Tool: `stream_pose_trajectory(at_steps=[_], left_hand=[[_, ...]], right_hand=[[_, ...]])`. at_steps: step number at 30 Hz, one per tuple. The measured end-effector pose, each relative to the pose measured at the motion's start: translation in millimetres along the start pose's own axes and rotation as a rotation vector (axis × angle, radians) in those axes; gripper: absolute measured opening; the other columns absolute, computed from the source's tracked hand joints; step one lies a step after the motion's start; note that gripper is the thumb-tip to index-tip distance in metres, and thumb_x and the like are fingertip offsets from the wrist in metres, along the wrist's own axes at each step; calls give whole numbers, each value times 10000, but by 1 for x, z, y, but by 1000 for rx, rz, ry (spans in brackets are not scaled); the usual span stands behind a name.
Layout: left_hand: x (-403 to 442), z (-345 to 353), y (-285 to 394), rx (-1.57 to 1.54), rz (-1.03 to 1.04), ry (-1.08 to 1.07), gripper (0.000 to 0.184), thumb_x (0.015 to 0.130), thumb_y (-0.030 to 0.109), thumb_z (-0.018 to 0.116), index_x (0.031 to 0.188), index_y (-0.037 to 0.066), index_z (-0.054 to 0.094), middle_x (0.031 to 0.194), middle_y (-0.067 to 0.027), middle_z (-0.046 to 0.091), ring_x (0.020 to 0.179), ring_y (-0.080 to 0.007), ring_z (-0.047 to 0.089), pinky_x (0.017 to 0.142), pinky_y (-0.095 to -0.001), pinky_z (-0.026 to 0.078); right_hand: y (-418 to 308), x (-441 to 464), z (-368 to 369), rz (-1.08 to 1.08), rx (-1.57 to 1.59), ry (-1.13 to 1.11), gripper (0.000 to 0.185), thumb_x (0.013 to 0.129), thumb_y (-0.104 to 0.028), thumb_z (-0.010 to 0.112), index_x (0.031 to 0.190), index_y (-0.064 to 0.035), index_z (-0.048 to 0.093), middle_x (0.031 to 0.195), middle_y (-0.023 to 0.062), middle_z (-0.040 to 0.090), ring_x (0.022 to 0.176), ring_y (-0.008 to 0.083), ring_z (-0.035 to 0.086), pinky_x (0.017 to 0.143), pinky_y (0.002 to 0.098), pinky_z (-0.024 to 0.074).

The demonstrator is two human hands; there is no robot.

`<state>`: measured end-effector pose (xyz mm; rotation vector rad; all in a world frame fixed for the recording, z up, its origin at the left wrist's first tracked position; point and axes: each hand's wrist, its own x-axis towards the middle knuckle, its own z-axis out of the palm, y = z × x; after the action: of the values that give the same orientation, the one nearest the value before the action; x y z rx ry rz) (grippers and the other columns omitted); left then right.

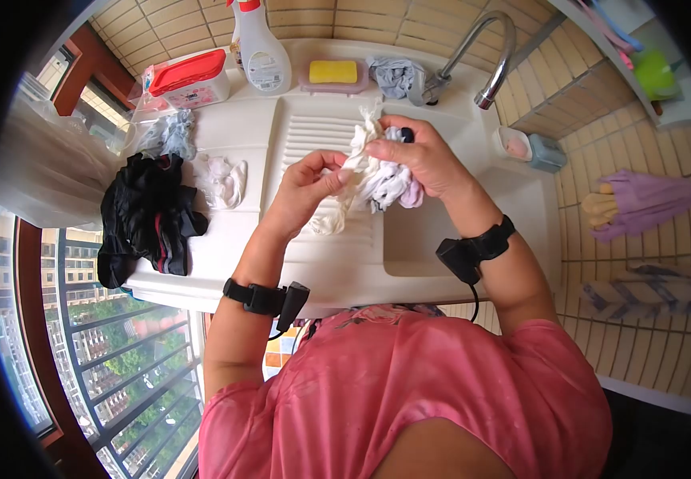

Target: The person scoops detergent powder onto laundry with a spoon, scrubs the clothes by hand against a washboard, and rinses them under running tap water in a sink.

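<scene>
White cloth (pixel 362 142): 2 o'clock from left hand (pixel 304 194), fingers pinching cloth; 9 o'clock from right hand (pixel 429 160), thumb and fingers gripping it. Ribbed washboard (pixel 313 129) beneath.

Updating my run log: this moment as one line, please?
left hand: touching white cloth | right hand: gripping white cloth | below: ribbed washboard | left side: black garment | back: yellow sponge

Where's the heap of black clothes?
In the head view, the black clothes lie at the left end of the sink counter, just left of a small whitish cloth.
</scene>
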<state>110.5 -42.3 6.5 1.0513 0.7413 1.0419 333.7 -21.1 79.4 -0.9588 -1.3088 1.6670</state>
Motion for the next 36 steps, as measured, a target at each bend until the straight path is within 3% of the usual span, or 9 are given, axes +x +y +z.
stream_pose_trajectory(at_steps=[2,7,9,15,20,23,30,31,36], left_hand=[[-6,-6,-6,203,-65,-86,199,971,195,716,1094,42,688,922,31,674,849,-49,559,789,-235,450],[-20,-29,-18,223,-126,-30,168,949,146,718,1076,39,687,966,17,696,883,-64,579,835,-241,457],[-27,-37,-16,-22,-85,20,189,950,116,688,1120,41,656,1039,-9,701,978,-98,616,923,-275,460],[-50,-16,18,93,-140,5,364,935,248,722,1213,28,642,1131,-38,677,1103,-138,579,989,-302,432],[-44,-4,7,97,-10,-25,357,980,316,691,1187,26,665,1089,-25,681,1003,-115,596,937,-271,448],[-52,3,13,5,34,16,321,997,308,668,1167,37,649,1010,-9,681,926,-104,611,873,-259,470],[-69,8,20,-271,-48,116,360,1024,284,600,1277,29,582,965,-39,675,874,-161,644,813,-319,531],[-70,10,22,-398,-94,109,351,1026,272,592,1270,21,582,960,-40,669,857,-161,642,804,-317,532],[-69,9,9,-311,-104,19,324,978,228,682,1199,8,597,1029,-73,687,834,-179,659,763,-308,540]], right_hand=[[-12,-6,-5,6,44,19,352,880,-187,787,1127,29,660,960,66,711,815,100,671,723,253,546],[-21,-19,-14,22,70,90,334,876,-198,791,1082,25,653,923,79,704,783,119,681,689,257,550],[-19,-23,-7,9,94,87,337,873,-185,794,1089,33,654,919,73,700,775,110,671,681,252,542],[-3,-26,14,-41,-206,-1,326,876,-192,786,1095,22,676,934,52,698,774,70,625,683,226,500],[9,-19,39,-160,-619,-127,228,867,-118,761,1059,-38,667,908,-22,625,813,51,577,738,234,507],[4,-21,42,-48,-397,-105,262,859,-127,767,1079,-38,657,921,-16,628,828,49,577,740,223,506],[0,-32,57,-76,-160,-136,326,850,-55,696,1167,-21,623,1043,11,652,917,78,606,823,252,527],[1,-33,60,-73,-162,-138,326,850,-55,696,1167,-21,623,1043,11,652,917,78,606,823,252,527],[6,-38,76,-241,-404,-130,378,857,-32,673,1231,-23,613,1063,27,648,941,96,602,858,268,525]])
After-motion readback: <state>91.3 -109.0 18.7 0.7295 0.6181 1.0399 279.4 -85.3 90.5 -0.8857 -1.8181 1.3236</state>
